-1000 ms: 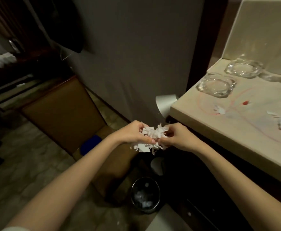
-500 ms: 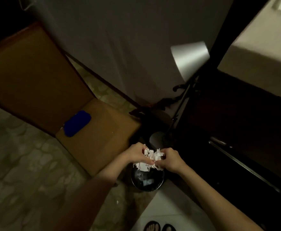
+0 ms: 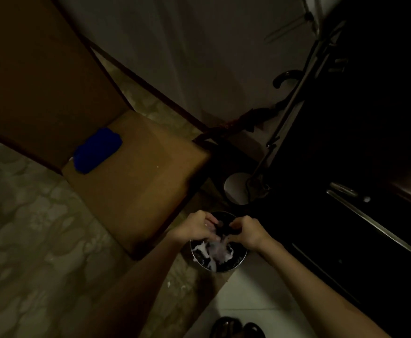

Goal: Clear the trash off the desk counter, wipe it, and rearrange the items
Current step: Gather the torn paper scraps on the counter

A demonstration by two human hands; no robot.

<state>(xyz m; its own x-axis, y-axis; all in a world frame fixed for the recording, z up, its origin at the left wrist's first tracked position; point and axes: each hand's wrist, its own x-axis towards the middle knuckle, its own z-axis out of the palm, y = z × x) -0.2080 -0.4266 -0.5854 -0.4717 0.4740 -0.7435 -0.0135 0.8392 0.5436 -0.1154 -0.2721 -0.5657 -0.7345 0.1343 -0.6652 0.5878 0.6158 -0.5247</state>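
I am bent over a small round metal trash bin (image 3: 243, 260) with a dark liner, standing on the floor beside the desk cabinet. My left hand (image 3: 196, 228) and my right hand (image 3: 247, 234) hover side by side just above its rim, fingers loosely curved and parted. Between and below them a blurred clump of white torn paper scraps (image 3: 218, 250) drops into the bin, where more white scraps lie. A few small white bits seem to cling to my left fingertips. The desk counter is out of view.
A brown padded chair (image 3: 136, 181) stands just left of the bin, with a blue object (image 3: 97, 150) on its seat. The dark cabinet (image 3: 346, 154) with a metal handle (image 3: 370, 223) fills the right. A lamp pole (image 3: 285, 113) rises from a white base (image 3: 233, 191). Dark shoes (image 3: 236, 329) show at the bottom.
I carried the wad of paper scraps from counter height down over the bin. My hands have parted and let go of it, and the scraps are falling into the bin.
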